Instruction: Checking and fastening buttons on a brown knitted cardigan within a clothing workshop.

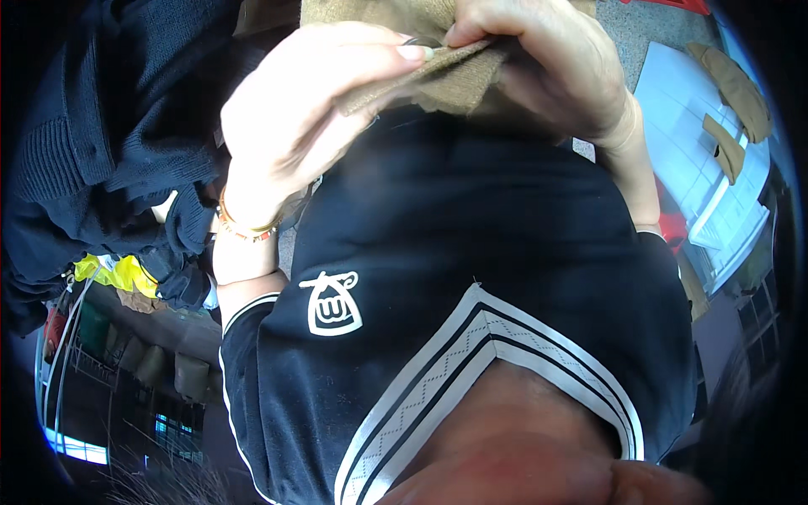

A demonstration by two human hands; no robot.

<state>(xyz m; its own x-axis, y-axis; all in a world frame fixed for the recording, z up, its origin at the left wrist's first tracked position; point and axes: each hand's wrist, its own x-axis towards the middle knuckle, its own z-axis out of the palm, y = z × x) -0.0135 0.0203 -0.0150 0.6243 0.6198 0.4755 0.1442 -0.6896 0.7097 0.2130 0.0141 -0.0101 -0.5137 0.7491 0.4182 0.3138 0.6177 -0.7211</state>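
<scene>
Twelve o'clock, I've got tan cloth [463,84]: left hand [282,101] pinching its edge, right hand [564,71] gripping beside it. Handling looks under way, not finished; how much remains, I can't tell. Tan pieces [736,88] lie at two o'clock.

Left: a mass of dark knitwear [109,126], folded, ribbed in one area. Below it — a crumpled yellow item [126,273]; lower still, a bright strip [77,446]. Right: a white panel [673,101] marked with thin lines. Red object [673,227]: near the panel's lower-left side. Upper right — speckled grey floor [621,23], with a red edge [688,4] above.
</scene>
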